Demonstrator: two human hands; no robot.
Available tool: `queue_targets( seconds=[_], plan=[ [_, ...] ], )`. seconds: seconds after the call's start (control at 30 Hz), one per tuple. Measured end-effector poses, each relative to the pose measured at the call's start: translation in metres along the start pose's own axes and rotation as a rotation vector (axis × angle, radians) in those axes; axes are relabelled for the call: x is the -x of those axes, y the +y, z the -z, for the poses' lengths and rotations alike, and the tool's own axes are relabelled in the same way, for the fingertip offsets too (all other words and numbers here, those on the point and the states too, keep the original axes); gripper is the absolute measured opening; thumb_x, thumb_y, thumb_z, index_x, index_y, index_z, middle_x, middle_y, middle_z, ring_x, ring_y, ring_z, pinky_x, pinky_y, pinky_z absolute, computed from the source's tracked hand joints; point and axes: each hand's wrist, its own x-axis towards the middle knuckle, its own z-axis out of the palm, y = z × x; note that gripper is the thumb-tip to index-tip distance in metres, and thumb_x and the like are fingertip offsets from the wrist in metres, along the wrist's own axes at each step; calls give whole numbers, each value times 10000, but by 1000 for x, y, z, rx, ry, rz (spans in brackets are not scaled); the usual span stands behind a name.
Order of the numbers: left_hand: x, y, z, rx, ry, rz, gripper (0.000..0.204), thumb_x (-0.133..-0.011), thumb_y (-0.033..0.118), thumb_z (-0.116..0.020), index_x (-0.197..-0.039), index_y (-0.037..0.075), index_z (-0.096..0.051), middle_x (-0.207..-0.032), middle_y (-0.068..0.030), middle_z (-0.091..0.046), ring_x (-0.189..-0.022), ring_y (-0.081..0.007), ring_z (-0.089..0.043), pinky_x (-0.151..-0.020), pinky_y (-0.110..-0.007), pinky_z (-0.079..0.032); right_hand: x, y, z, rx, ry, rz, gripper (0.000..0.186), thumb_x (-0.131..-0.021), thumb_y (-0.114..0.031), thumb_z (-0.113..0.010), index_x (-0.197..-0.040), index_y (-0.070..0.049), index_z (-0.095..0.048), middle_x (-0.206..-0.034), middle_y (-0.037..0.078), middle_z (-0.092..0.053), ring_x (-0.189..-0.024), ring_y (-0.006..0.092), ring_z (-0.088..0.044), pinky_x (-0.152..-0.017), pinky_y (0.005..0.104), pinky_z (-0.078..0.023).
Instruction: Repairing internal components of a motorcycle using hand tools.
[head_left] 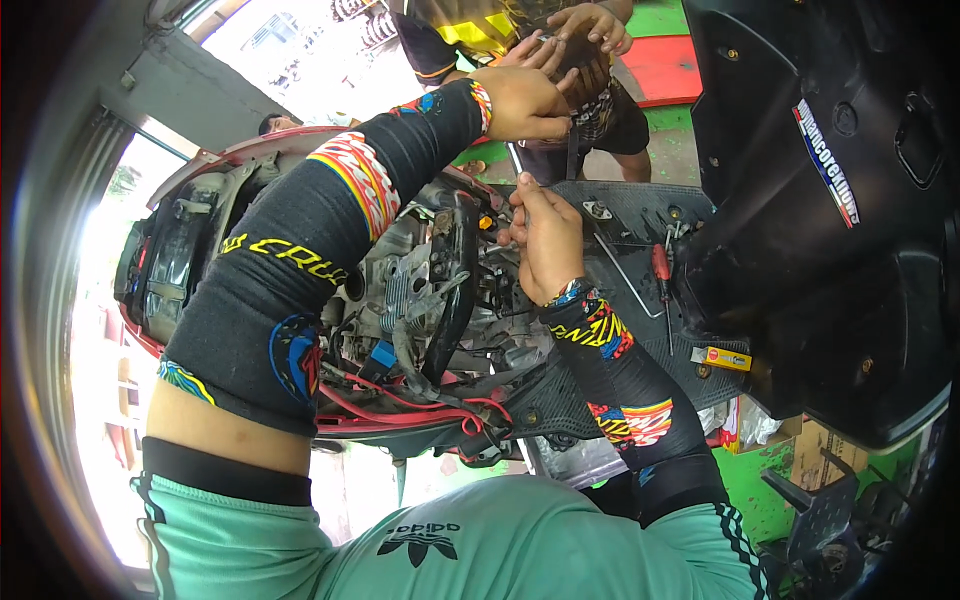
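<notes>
My left hand (525,103) reaches across the motor scooter, close to a co-worker's hands (590,25). Its fingers curl round; what they hold, if anything, is hidden. Just below it, my right hand (550,240) is closed with the thumb up, pinching a thin metal rod (515,158) whose upper end runs under my left hand. Beneath both hands lies the scooter's exposed engine (400,290), with hoses and a dark frame tube (455,290). Beside my right hand is the black footboard (620,220) with loose parts on it.
On the footboard lie a bent metal bar (628,275), a red-handled screwdriver (661,270), several small screws and a small yellow box (727,358). A large black front panel (820,200) rises at the right. Red cables (410,403) run near me. Cartons (825,455) stand at lower right.
</notes>
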Motion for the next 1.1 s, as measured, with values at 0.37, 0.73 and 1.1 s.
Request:
queue_targets(
  seconds=[0.37, 0.73, 1.1],
  plan=[
    [5, -4, -7, -111, -8, 70, 496, -921, 464, -425, -1201, 162, -702, -1448, -332, -426, -1430, -573, -198, -1177, -665, -24, -4, 13, -3, 69, 40, 29, 323, -982, -336, -623, -865, -36, -603, -664, -24, -446, -519, 75, -423, -522, 287, -458],
    [20, 28, 24, -348, -147, 164, 649, -941, 534, -438, -1270, 15, -647, -1526, -340, -317, -1457, -484, -236, -1211, -567, -94, -3, -1, 4, 198, -133, 94, 326, -972, -317, -653, -848, -19, -610, -641, -27, -462, -528, 72, -447, -532, 268, -501],
    [38, 162, 169, -45, -479, 739, 507, -806, 498, -615, -1100, 104, -738, -1157, -150, -698, -1110, -249, -647, -952, -389, -492, -30, 10, 40, 597, -436, 460, 292, -907, -279, -723, -887, -2, -631, -755, 44, -628, -675, 164, -604, -644, 325, -475]
  ],
)
